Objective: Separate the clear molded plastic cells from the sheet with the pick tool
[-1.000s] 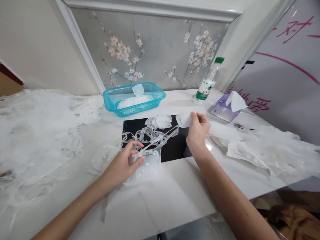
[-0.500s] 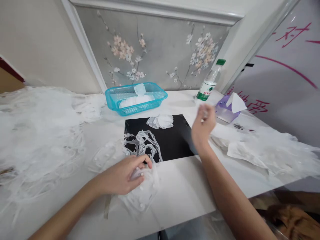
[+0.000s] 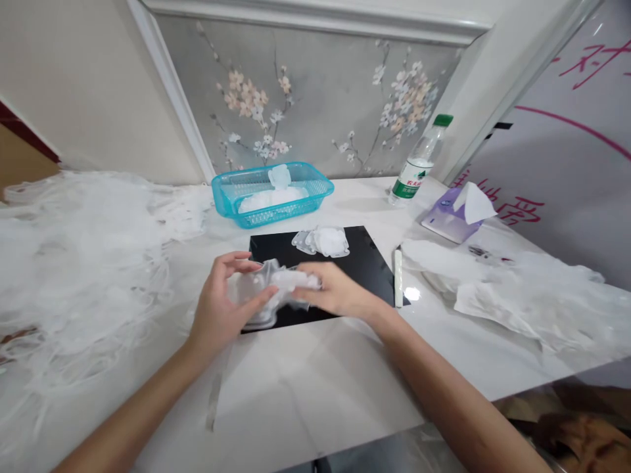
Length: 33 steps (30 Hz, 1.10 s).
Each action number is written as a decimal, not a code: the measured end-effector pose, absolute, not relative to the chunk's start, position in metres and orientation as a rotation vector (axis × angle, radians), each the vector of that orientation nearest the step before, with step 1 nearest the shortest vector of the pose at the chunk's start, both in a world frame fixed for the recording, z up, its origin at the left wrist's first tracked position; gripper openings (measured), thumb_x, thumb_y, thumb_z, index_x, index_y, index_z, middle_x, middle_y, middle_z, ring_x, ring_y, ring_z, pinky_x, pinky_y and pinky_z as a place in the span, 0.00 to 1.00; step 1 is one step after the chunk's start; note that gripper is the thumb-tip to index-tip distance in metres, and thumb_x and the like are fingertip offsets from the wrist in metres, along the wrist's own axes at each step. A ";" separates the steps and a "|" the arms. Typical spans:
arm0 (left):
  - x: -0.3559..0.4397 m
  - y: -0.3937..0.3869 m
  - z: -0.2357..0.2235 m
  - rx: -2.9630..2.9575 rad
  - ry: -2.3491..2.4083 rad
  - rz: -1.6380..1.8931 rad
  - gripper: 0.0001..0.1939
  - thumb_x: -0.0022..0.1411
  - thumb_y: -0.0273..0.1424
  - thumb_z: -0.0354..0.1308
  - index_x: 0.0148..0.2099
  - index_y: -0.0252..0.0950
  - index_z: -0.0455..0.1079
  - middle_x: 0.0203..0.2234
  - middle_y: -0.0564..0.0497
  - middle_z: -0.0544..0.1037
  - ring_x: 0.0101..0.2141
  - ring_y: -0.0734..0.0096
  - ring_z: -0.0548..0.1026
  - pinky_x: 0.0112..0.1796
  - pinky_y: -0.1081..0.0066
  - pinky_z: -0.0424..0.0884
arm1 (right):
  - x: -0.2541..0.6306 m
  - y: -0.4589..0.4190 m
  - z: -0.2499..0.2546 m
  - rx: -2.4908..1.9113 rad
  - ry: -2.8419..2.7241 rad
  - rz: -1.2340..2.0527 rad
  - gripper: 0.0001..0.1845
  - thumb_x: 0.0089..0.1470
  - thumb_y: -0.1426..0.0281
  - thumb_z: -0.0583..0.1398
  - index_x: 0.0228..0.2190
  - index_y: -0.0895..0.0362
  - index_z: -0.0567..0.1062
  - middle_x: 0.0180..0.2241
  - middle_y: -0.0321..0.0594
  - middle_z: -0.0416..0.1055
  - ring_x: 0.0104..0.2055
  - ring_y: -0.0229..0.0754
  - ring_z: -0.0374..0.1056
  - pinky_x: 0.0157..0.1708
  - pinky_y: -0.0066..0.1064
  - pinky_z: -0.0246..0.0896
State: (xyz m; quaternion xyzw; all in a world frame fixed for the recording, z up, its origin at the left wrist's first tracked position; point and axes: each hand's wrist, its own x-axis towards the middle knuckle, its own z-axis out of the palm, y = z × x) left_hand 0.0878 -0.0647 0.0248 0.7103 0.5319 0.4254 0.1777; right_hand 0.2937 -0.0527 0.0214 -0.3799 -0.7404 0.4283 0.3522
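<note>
We count two hands, left [image 3: 221, 303] and right [image 3: 340, 289], both gripping one blurred translucent plastic bundle [image 3: 266, 284] over one black mat [image 3: 365, 266], hiding its near-left part; behind, one overlapping cluster of flat pieces [image 3: 331, 242], count unclear, one blue basket [image 3: 290, 213], one bottle [image 3: 419, 164]

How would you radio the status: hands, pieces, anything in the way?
Left hand and right hand both gripping translucent pieces. Pieces blurred, over black mat. Possible obstacle: white pile on mat's far side.
</note>
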 end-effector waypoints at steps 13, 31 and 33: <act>0.064 -0.049 0.035 2.236 1.981 0.166 0.26 0.51 0.52 0.53 0.44 0.38 0.69 0.44 0.43 0.74 0.46 0.48 0.70 0.44 0.57 0.60 | 0.350 -0.030 0.019 -1.747 -1.292 -0.119 0.30 0.36 0.78 0.55 0.46 0.62 0.63 0.47 0.55 0.62 0.49 0.57 0.58 0.48 0.50 0.53; 0.082 -0.055 0.033 1.411 1.215 0.829 0.20 0.51 0.43 0.60 0.43 0.39 0.67 0.31 0.51 0.74 0.34 0.68 0.71 0.34 0.71 0.67 | 0.276 -0.059 0.011 -1.076 -1.811 0.537 0.14 0.61 0.64 0.48 0.43 0.58 0.66 0.37 0.41 0.72 0.38 0.41 0.67 0.39 0.33 0.60; 0.085 -0.054 0.027 1.380 1.233 0.785 0.14 0.52 0.41 0.61 0.36 0.36 0.70 0.27 0.52 0.73 0.31 0.70 0.70 0.33 0.73 0.66 | 0.279 -0.055 0.010 -1.121 -1.731 0.631 0.14 0.61 0.62 0.48 0.41 0.57 0.67 0.33 0.38 0.71 0.35 0.40 0.67 0.35 0.30 0.60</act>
